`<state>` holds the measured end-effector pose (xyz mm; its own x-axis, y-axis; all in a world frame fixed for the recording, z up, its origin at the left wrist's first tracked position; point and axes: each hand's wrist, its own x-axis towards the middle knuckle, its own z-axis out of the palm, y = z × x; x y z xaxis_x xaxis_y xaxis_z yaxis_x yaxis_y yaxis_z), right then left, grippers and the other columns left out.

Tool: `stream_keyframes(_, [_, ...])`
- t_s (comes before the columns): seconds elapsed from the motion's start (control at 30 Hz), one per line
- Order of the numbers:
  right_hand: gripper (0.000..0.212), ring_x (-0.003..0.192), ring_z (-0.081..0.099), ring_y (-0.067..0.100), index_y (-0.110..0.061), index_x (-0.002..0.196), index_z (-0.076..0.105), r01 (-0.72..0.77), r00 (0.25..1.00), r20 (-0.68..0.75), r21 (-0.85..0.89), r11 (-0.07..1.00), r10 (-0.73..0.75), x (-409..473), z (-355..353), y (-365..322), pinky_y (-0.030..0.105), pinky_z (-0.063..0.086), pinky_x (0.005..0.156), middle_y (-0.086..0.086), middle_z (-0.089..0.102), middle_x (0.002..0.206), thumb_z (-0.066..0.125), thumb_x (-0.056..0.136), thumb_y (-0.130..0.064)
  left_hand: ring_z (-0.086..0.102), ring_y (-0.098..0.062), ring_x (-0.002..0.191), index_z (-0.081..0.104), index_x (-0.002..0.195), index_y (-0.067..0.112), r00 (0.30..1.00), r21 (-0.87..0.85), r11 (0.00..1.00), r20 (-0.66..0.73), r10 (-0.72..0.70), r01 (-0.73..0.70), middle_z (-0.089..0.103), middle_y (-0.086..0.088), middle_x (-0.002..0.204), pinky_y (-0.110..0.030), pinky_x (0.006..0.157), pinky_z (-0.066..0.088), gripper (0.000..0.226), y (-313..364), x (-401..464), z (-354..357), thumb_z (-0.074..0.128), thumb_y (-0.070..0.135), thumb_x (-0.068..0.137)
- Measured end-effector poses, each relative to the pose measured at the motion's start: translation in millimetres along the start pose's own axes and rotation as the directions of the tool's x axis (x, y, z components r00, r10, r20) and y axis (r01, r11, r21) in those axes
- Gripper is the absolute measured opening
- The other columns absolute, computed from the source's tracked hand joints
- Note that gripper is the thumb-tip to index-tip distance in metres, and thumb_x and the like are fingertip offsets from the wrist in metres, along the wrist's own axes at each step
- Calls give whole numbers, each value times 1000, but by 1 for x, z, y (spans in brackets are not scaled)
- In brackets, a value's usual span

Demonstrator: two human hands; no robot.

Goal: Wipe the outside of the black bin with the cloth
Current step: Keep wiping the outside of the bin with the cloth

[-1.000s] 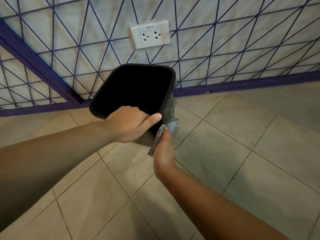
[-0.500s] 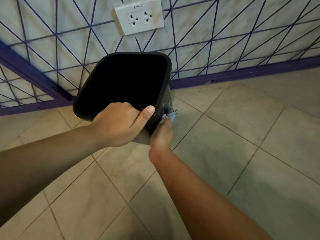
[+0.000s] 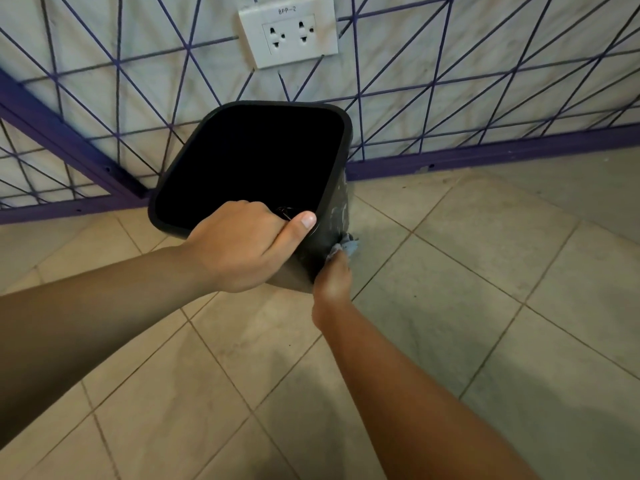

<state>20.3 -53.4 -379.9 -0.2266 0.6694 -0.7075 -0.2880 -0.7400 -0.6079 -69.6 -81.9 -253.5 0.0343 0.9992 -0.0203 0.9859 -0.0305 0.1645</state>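
Both your hands work the bin (image 3: 337,202), tilted over floor tiles (image 3: 433,289) near the socket (image 3: 289,31) wall: left hand (image 3: 239,247) curls over its near rim, right hand (image 3: 332,278) presses the cloth (image 3: 346,245) against its side

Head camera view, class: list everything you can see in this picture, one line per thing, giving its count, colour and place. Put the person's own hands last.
black bin: one, black with pale smears on its right side, tilted near the wall, open mouth towards the camera.
cloth: one, grey-blue, pressed against the bin's lower right side.
wall socket: one, white, double outlet, on the wall above the bin.
wall: one, pale with purple crossing lines and a purple skirting.
floor tiles: many, beige.
left hand: one, grips the bin's near rim.
right hand: one, holds the cloth against the bin.
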Motion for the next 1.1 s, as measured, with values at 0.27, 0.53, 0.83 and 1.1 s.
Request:
stream_keyframes(0.27, [57,140,58,27,-13,163,49,94,996,-7,-32,995,-94,-15,0,16,41,47,120,18,59,160,33,118,-43,40,-13,35,37,43,21,999,36,998,-12,42,-41,37,1,37,-24,44,22,69,-1,0,1,10,51,99])
stream_keyframes(0.53, [75,155,52,28,-17,169,45,68,998,13,17,998,-68,-6,5,16,47,40,133,11,57,165,36,109,-62,41,-14,35,40,45,21,999,18,999,-14,38,-38,39,0,38,-25,43,28,70,-3,1,1,8,53,97])
stream_keyframes(0.83, [63,151,56,30,-12,167,48,9,1000,-14,57,998,-8,5,7,8,38,47,122,15,59,163,29,119,-48,39,-16,36,36,45,19,1000,38,999,1,24,-24,37,0,39,-26,46,23,70,-4,2,1,6,56,96])
stream_keyframes(1.1, [60,140,60,26,-12,165,49,-13,999,-38,49,999,14,6,6,5,36,50,115,15,62,158,29,120,-45,38,-15,35,36,44,22,999,32,999,3,36,-37,35,2,38,-23,44,23,69,-5,2,1,9,54,98])
